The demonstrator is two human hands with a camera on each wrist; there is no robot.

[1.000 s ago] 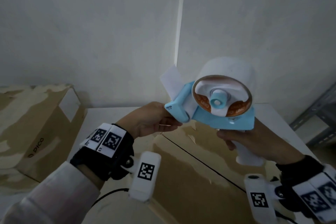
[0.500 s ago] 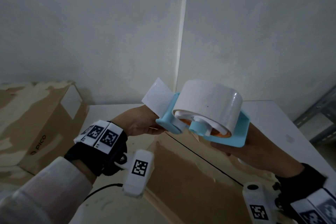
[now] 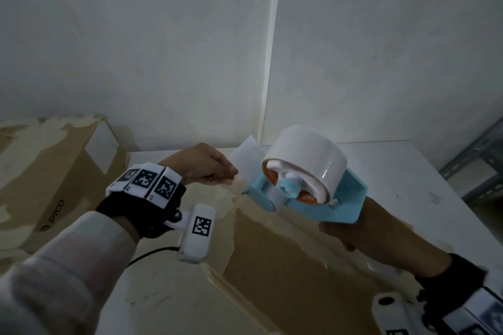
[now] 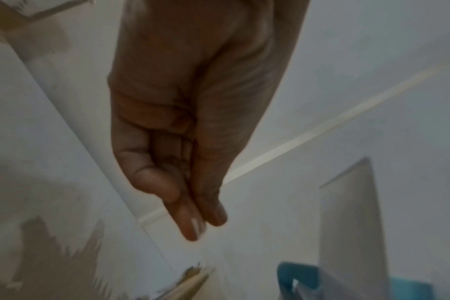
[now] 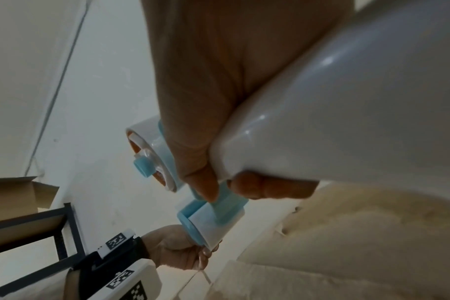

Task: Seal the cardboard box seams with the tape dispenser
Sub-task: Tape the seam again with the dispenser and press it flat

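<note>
Head view: blue tape dispenser [image 3: 307, 193] with white tape roll [image 3: 307, 155], held above the cardboard box [image 3: 285, 266] seam. Right hand [image 3: 362, 228] wraps the handle; left hand [image 3: 202, 164] pinches the tape's free end [image 3: 246, 155] beside the dispenser's nose. Likely light, rigid plastic; tape thin, sticky, best held by its edge.

Only one word can be read — "PICO", printed in dark capitals with a small round logo before it, running along the lower side face of the second cardboard box [image 3: 51, 187] at the left in the head view. The black-and-white square code markers on the left wristband [image 3: 144, 181] and on the white wrist camera housing [image 3: 201, 226] carry patterns only — no letters or numbers. Nothing legible shows on the tape dispenser [image 3: 307, 193].
</note>
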